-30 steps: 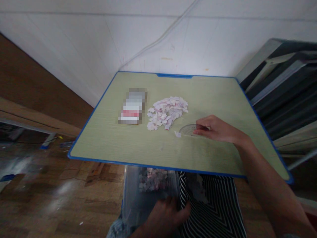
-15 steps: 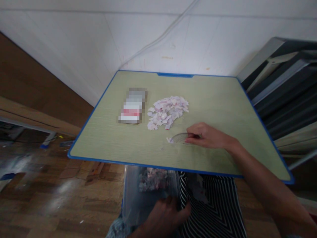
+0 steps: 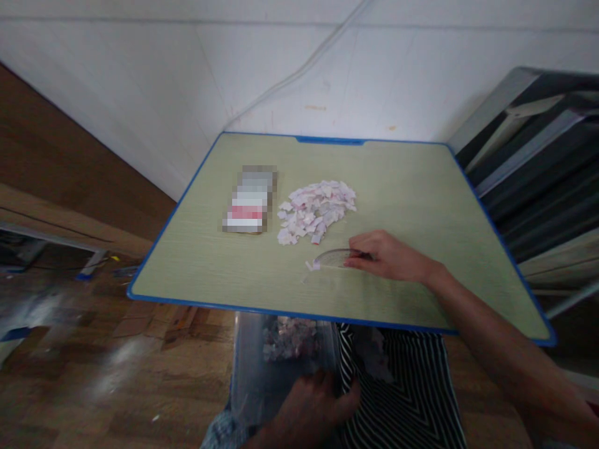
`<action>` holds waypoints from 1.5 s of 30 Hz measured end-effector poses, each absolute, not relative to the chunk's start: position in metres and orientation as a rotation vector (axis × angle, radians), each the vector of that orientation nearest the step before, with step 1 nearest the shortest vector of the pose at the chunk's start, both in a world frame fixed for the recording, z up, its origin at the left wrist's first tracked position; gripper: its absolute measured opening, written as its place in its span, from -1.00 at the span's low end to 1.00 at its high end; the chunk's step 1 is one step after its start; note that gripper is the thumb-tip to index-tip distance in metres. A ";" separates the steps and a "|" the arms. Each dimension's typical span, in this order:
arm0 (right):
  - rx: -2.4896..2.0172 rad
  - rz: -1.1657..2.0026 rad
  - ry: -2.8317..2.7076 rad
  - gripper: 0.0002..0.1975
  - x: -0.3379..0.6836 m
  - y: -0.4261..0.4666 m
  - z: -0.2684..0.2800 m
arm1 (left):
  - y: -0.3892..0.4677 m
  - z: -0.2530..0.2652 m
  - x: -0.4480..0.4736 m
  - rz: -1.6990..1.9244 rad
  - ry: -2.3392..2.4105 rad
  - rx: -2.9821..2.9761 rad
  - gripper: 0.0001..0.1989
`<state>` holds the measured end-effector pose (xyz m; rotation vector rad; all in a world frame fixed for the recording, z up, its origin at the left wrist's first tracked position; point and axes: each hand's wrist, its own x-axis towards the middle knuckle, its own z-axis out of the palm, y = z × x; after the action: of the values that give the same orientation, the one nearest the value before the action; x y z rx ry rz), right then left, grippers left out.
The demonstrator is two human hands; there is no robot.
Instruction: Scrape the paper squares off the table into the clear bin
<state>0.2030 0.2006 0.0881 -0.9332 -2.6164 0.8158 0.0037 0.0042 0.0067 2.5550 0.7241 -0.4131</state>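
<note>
My right hand (image 3: 386,254) pinches a clear curved protractor (image 3: 334,257) low over the green tabletop. Its far tip touches a few small paper scraps (image 3: 314,265). Just beyond lies a heap of torn white and pinkish paper pieces (image 3: 318,209). Below the table's front edge, my left hand (image 3: 313,399) rests over the right side of a clear plastic bin (image 3: 253,380), its fingers curled at the rim. Inside that bin is a pile of paper scraps (image 3: 291,338). The left fingertips are partly hidden in shadow.
A blurred-out flat rectangular object (image 3: 250,199) lies left of the heap. Blue edging borders the table (image 3: 412,187), which stands against a white wall (image 3: 281,68). Folded dark panels (image 3: 552,143) lean at the right. Striped cloth (image 3: 412,386) covers my lap, with paper on it.
My right hand has slid slightly left with the protractor, pushing the small scraps left along the tabletop. My left hand and the heap look unmoved.
</note>
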 end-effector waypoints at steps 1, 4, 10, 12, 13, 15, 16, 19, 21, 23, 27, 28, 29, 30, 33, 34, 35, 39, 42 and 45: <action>-0.943 0.815 -2.639 -0.65 0.202 0.200 0.088 | 0.004 0.006 0.004 -0.409 0.729 2.558 -0.51; -0.968 0.767 -2.661 -0.66 0.204 0.199 0.089 | 0.004 0.005 0.004 -0.385 0.741 2.572 -0.50; -0.926 0.749 -2.580 -0.64 0.204 0.202 0.089 | 0.006 0.007 0.003 -0.401 0.706 2.572 -0.51; -0.930 0.765 -2.603 -0.64 0.197 0.201 0.087 | 0.006 0.007 0.003 -0.412 0.710 2.574 -0.52; -0.940 0.768 -2.623 -0.65 0.194 0.201 0.085 | 0.006 0.006 0.003 -0.413 0.714 2.575 -0.52; -0.969 0.763 -2.666 -0.66 0.188 0.200 0.084 | 0.005 0.006 0.003 -0.403 0.716 2.578 -0.52; -0.990 0.752 -2.686 -0.67 0.187 0.200 0.084 | 0.005 0.005 0.003 -0.394 0.715 2.582 -0.52; -1.071 0.682 -2.724 -0.68 0.187 0.199 0.087 | 0.005 0.005 0.002 -0.379 0.716 2.593 -0.50; -1.108 0.625 -2.732 -0.68 0.190 0.199 0.090 | 0.005 0.005 0.002 -0.379 0.715 2.593 -0.50; -1.092 0.635 -2.755 -0.67 0.194 0.199 0.093 | 0.004 0.004 0.002 -0.373 0.714 2.594 -0.50; -1.140 0.650 -2.743 -0.69 0.204 0.201 0.097 | 0.002 0.002 0.003 -0.336 0.732 2.606 -0.50; -1.168 0.640 -2.727 -0.69 0.208 0.202 0.098 | 0.001 0.002 0.003 -0.341 0.735 2.602 -0.50; -1.186 0.642 -2.716 -0.69 0.211 0.203 0.099 | 0.001 0.003 0.003 -0.352 0.738 2.594 -0.50; -1.185 0.667 -2.718 -0.69 0.215 0.204 0.101 | 0.001 0.004 0.003 -0.366 0.737 2.582 -0.49; -1.138 0.828 -2.771 -0.64 0.229 0.207 0.105 | 0.003 0.007 0.003 -0.405 0.731 2.559 -0.50; -1.115 0.891 -2.784 -0.62 0.233 0.209 0.106 | 0.004 0.007 0.003 -0.408 0.727 2.559 -0.51; -1.097 0.936 -2.775 -0.60 0.236 0.210 0.107 | 0.004 0.008 0.003 -0.408 0.726 2.563 -0.52; -1.150 0.861 -2.589 -0.62 0.235 0.216 0.104 | 0.005 0.005 0.004 -0.358 0.724 2.577 -0.52; -1.151 0.852 -2.585 -0.63 0.228 0.218 0.099 | 0.006 0.005 0.003 -0.365 0.720 2.555 -0.48; -1.079 1.013 -2.698 -0.62 0.229 0.216 0.098 | 0.006 0.007 0.003 -0.391 0.718 2.534 -0.49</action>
<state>0.2293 0.2163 0.0977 -1.0788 -2.6977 1.0126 0.0032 0.0064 0.0075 2.5342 0.7178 -0.3909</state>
